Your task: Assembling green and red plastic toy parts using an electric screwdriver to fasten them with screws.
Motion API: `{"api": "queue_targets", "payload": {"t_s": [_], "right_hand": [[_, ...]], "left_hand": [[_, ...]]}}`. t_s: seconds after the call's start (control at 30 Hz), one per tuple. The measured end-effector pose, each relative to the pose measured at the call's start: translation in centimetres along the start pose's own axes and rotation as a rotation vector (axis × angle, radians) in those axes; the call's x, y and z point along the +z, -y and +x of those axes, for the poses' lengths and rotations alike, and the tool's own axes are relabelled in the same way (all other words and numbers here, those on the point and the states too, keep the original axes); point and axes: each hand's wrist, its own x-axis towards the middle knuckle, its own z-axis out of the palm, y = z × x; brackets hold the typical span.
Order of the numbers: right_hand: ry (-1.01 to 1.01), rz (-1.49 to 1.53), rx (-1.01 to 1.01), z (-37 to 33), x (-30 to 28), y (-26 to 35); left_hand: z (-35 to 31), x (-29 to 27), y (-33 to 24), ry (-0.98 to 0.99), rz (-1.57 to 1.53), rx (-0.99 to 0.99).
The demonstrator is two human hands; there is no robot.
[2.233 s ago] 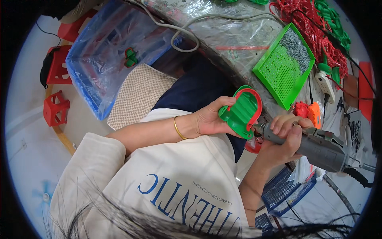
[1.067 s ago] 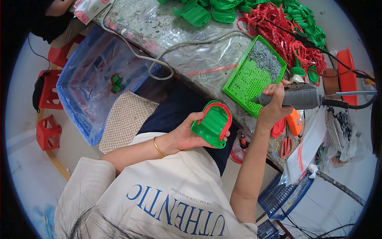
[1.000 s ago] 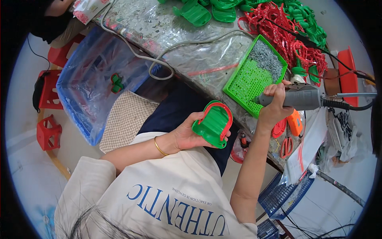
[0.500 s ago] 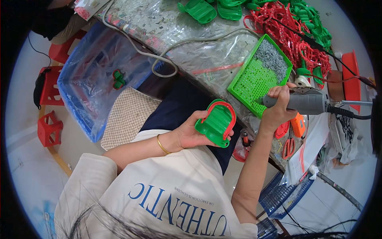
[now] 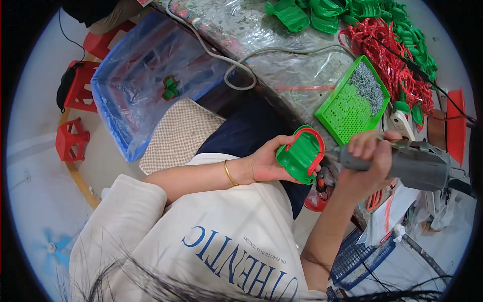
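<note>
My left hand holds a green plastic scoop-shaped part with a red strap curved over its end. Fingers and thumb close round its sides above my lap. A grey electric screwdriver is gripped in my right hand. Its tip points left at the red strap's edge; whether it touches I cannot tell. Beyond the tool lies a bright green tray with a perforated, dotted surface and a heap of small grey screws at its far end.
A blue bin lined with clear plastic, at left, holds a green-and-red piece. Red straps and green parts pile up at the table's far side. A grey cable crosses the table. Red stools stand left.
The screwdriver has left the tray, and my right hand has brought it down beside the green part. Its tip now points at the red strap. The whole view has shifted somewhat.
</note>
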Motion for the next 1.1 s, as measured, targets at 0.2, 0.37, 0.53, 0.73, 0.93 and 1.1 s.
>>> {"api": "queue_targets", "payload": {"t_s": [0.2, 0.37, 0.53, 0.73, 0.93, 1.1], "right_hand": [[-0.018, 0.007, 0.029, -2.1, 2.6, -1.4], [-0.026, -0.003, 0.049, -2.2, 2.7, -1.9], [-0.021, -0.003, 0.035, -2.2, 2.5, -2.2], [-0.003, 0.005, 0.027, -2.1, 2.3, -2.4], [0.018, -0.006, 0.011, -2.2, 2.4, -2.4], [0.011, -0.003, 0.033, -2.3, 2.4, -2.9]], "left_hand": [[0.0, -0.2, 0.2, -0.042, 0.020, 0.035], [-0.3, 0.1, 0.3, -0.012, 0.073, 0.033], [-0.3, 0.1, 0.3, 0.000, 0.085, 0.038], [-0.2, 0.1, 0.1, 0.014, 0.091, 0.023], [-0.4, -0.1, 0.2, 0.015, 0.106, 0.027], [-0.3, -0.4, 0.2, -0.008, 0.111, 0.032]]}}
